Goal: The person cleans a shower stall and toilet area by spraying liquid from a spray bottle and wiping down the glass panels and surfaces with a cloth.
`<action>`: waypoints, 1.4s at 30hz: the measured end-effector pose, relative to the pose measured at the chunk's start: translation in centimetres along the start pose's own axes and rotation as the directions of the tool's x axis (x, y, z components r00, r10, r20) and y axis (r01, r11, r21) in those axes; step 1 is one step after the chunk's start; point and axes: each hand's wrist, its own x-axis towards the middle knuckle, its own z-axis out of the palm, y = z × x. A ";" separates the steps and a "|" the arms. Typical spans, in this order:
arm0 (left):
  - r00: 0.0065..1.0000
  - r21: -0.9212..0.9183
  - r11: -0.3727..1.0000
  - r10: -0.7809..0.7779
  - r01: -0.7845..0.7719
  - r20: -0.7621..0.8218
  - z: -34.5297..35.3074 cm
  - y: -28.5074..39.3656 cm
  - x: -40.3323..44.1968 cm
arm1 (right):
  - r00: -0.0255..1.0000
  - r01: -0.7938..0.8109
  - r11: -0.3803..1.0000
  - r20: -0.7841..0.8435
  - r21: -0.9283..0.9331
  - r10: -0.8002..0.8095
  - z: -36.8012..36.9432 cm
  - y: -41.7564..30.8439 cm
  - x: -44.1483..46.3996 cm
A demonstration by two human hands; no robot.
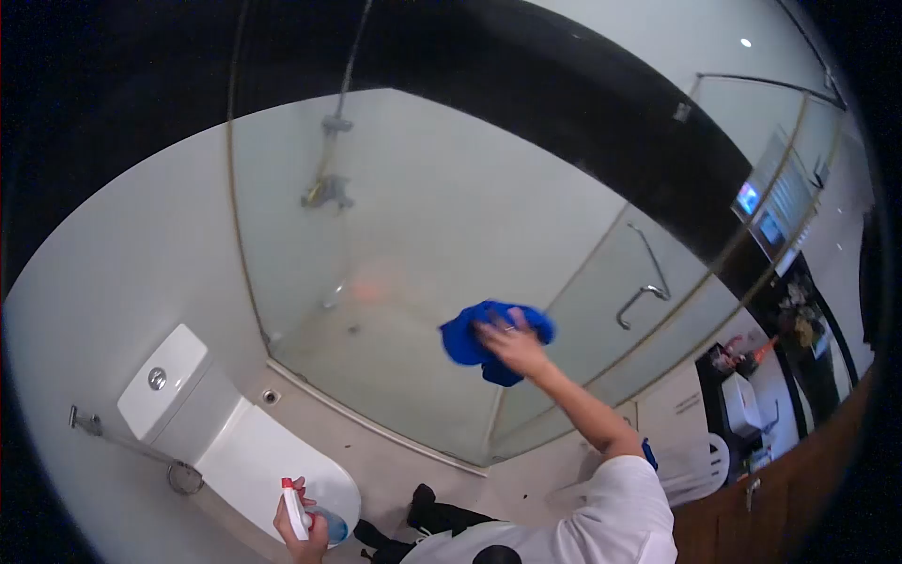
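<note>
My right hand (512, 344) presses a bunched blue cloth (465, 337) against the frosted glass shower panel (404, 244), with the arm stretched out. Part of the cloth hangs below my fingers. Down at the lower left, my left hand (305, 534) is wrapped round a spray bottle (295, 509) with a white and red head and a bluish clear body. The bottle is held over the closed lid of the white toilet (254, 461).
A glass door with a metal handle (648, 293) stands right of the panel. Farther right are a white sink (741, 404), a white plastic stool (700, 470) and a wooden door (780, 489). A hose (185, 477) hangs beside the toilet.
</note>
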 end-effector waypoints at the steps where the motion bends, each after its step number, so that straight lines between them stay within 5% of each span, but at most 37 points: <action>1: 1.000 -0.011 1.000 0.007 -0.006 0.019 -0.2 -0.2 0.5 | 0.989 -0.111 0.990 -0.109 -0.090 0.101 -3.0 2.3 -1.1; 4: 0.992 0.027 0.998 -0.068 0.065 0.111 -1.4 -0.2 1.3 | 0.868 -0.443 0.810 -0.408 -0.384 0.282 -12.8 9.4 -5.4; 6: 0.987 0.070 0.998 -0.014 0.003 0.158 -1.7 0.0 2.2 | 0.665 -0.718 0.617 -0.583 -0.323 0.467 -17.3 14.1 -6.3; 7: 0.981 0.115 0.992 0.029 -0.052 0.194 -1.8 0.0 2.7 | 0.506 -0.792 0.594 -0.693 -0.138 0.514 -19.9 15.8 -5.1; 10: 0.984 0.088 0.992 0.073 -0.088 0.162 -1.2 0.4 3.3 | 0.083 -0.876 0.466 -0.914 0.124 0.398 -20.9 22.1 -0.4; 11: 0.982 0.081 0.992 0.079 -0.094 0.173 -1.0 0.3 3.3 | 0.324 -0.920 0.353 -0.838 -0.171 0.438 -20.0 24.1 0.3; 12: 0.984 0.092 0.994 0.035 -0.052 0.174 -0.8 0.2 3.4 | 0.340 -0.915 0.357 -0.836 -0.188 0.431 -21.9 22.9 4.4; 13: 0.985 0.104 0.995 -0.007 -0.011 0.173 -0.7 0.1 3.5 | 0.407 -0.863 0.416 -0.882 -0.286 0.238 -22.1 23.7 7.7; 14: 0.983 0.100 0.995 0.002 -0.020 0.182 -0.5 0.1 3.6 | 0.301 -0.931 0.334 -0.820 -0.144 0.486 -22.4 23.5 11.9; 16: 0.959 0.012 0.997 0.071 -0.077 0.275 -0.2 0.2 3.6 | 0.411 -0.857 0.498 -0.755 -0.130 0.510 -23.5 21.8 19.6; 17: 0.956 0.015 0.996 0.081 -0.089 0.283 0.2 -0.1 3.6 | 0.456 -0.812 0.560 -0.776 -0.164 0.435 -23.2 21.3 23.0; 18: 0.950 0.013 0.992 0.120 -0.129 0.289 0.9 -0.5 3.8 | 0.358 -0.764 0.631 -0.902 -0.133 0.242 -21.6 21.7 26.9; 19: 0.943 0.014 0.986 0.158 -0.169 0.293 1.8 -0.4 3.8 | 0.422 -0.764 0.620 -0.865 -0.179 0.270 -21.4 20.3 29.4; 21: 0.941 -0.001 0.992 0.123 -0.130 0.314 3.5 1.4 3.7 | 0.418 -0.508 0.853 -0.900 -0.120 0.122 -19.5 19.7 33.3; 22: 0.956 -0.005 0.994 0.102 -0.105 0.275 4.8 1.7 3.8 | 0.527 -0.479 0.864 -0.838 -0.158 0.139 -19.7 18.0 33.4; 25: 0.939 -0.008 0.992 0.122 -0.126 0.320 5.4 3.0 2.7 | 0.560 -0.277 0.921 -0.825 -0.275 -0.078 -19.0 16.8 31.1; 28: 0.915 -0.005 0.991 0.129 -0.137 0.382 4.7 3.3 1.7 | 0.638 -0.343 0.912 -0.768 -0.222 0.053 -21.3 18.1 21.8; 31: 0.935 -0.077 0.990 0.138 -0.119 0.328 2.8 -0.5 0.3 | 0.590 -0.631 0.735 -0.769 -0.249 0.246 -25.0 20.9 8.0; 33: 0.923 0.085 0.994 0.026 -0.064 0.383 0.7 0.9 -0.1 | 0.478 -0.818 0.544 -0.748 -0.188 0.460 -26.4 22.5 -2.5; 36: 0.959 0.058 0.996 0.047 -0.065 0.281 -1.2 0.5 -1.1 | 0.187 -0.965 0.254 -0.857 -0.068 0.481 -25.5 25.3 -15.4; 38: 0.959 0.111 0.992 -0.095 0.067 0.269 -2.1 1.6 -1.3 | -0.052 -0.985 0.116 -0.856 0.129 0.514 -23.8 24.5 -21.5; 39: 0.944 0.128 0.976 -0.204 0.175 0.259 -2.7 1.3 -1.4 | -0.116 -0.990 0.008 -0.832 0.144 0.542 -21.6 23.3 -23.3; 40: 0.944 0.115 0.977 -0.205 0.181 0.257 -2.9 0.5 -1.4 | -0.300 -0.950 -0.171 -0.619 0.259 0.726 -19.7 21.2 -23.7; 42: 0.965 0.185 0.979 0.041 -0.091 0.257 -2.5 2.2 -0.8 | -0.268 -0.963 -0.158 -0.699 0.220 0.663 -11.9 17.8 -24.4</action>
